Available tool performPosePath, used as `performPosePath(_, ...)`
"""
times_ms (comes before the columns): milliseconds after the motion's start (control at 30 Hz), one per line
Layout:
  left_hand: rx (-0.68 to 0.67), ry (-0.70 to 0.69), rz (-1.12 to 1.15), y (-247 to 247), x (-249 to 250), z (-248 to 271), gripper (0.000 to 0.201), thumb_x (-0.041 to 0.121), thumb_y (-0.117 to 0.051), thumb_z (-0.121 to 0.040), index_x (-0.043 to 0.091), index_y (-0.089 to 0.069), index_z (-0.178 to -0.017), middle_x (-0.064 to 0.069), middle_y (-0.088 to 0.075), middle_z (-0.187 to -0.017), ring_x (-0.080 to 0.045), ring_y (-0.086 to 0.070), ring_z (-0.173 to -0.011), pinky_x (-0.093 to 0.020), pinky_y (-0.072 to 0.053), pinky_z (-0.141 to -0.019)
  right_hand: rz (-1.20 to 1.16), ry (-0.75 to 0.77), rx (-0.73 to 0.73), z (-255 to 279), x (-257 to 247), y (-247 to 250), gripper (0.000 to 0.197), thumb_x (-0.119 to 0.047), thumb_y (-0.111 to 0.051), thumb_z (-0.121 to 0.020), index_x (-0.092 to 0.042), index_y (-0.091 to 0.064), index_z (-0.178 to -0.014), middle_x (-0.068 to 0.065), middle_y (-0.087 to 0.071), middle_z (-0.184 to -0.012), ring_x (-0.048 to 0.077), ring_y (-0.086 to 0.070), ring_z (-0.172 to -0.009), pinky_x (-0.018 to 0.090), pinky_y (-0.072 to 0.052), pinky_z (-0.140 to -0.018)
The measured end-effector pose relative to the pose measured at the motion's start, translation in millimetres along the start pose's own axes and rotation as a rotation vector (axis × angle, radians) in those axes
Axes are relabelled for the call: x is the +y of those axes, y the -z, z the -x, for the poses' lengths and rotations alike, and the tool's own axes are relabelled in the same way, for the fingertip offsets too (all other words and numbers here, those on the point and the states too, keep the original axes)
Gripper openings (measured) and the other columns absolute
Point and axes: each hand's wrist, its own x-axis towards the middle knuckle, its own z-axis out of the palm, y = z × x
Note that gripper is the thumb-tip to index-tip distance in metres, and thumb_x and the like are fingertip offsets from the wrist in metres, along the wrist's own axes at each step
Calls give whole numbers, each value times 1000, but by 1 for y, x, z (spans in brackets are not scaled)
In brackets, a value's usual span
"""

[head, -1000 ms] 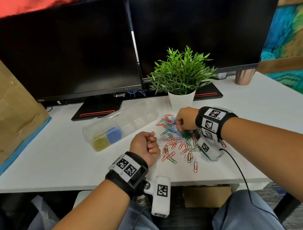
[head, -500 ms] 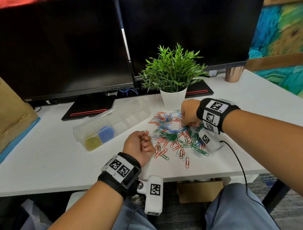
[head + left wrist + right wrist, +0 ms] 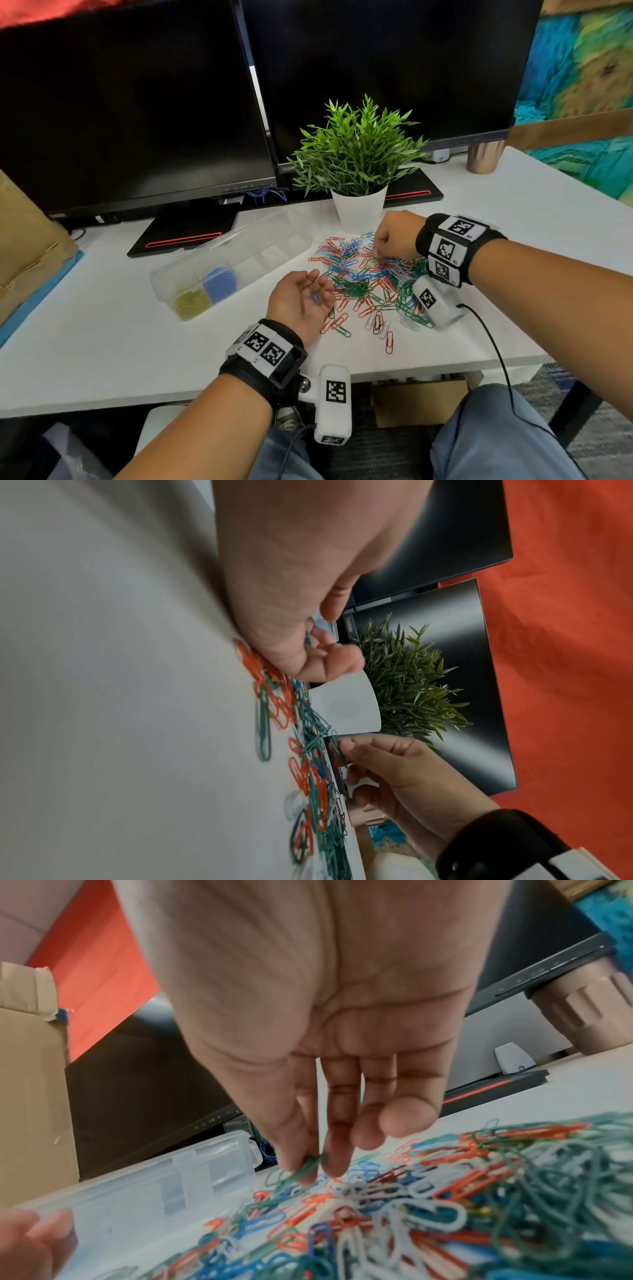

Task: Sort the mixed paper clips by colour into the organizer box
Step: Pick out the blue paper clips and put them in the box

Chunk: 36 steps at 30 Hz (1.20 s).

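We pinch a green paper clip (image 3: 308,1168) with our right hand (image 3: 394,236) at the far pile (image 3: 370,284). Our left hand (image 3: 301,301) cups blue clips (image 3: 315,297), fingers relaxed. Clips are light, stiff, slippery and tangle; grip one loop's edge.

The paper clips (image 3: 370,284) scattered on the white desk (image 3: 102,329) are red, green, blue and white. In the clear organizer box (image 3: 236,263), the nearest compartment holds yellow clips (image 3: 191,303) and the next blue clips (image 3: 219,282). The right hand (image 3: 308,1031) pinches a green clip (image 3: 308,1167); a blue clip (image 3: 315,297) lies in the left hand (image 3: 301,301). Both black wristbands (image 3: 263,353) carry black-and-white square markers. The green plant (image 3: 356,150) stands in a white pot (image 3: 359,209). The black monitors (image 3: 130,102) have red-striped bases.
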Motion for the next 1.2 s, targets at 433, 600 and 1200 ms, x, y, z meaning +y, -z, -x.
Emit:
performPosePath(433, -63, -27, 38, 4, -2, 2, 25, 15, -38, -97, -1, -56, -90, -20, -61, -84, -32, -63, -79, -26, -55, -53, -296, -14, -150, 1, -8, -7, 13, -11, -63, -89, -7, -73, -82, 11, -71, -78, 13, -59, -51, 27, -55, -55)
performPosePath(600, -80, -40, 39, 8, -2, 1, 26, 16, -39, -97, -1, -57, -91, -19, -64, -80, -32, -65, -78, -27, -55, -54, 128, -72, -73, 4, -7, -5, 24, -30, -77, -79, -7, -75, -86, 8, -73, -85, 18, -62, -62, 30, -55, -63)
performPosePath(1200, -191, 76, 115, 12, 3, -4, 32, 16, -40, -97, -11, -54, -108, -33, -63, -107, -44, -62, -101, -48, -52, -90, -464, 240, -154, 9, -62, -2, 9, -6, -67, -87, 2, -72, -88, 3, -65, -56, 5, -58, -42, 18, -51, -46)
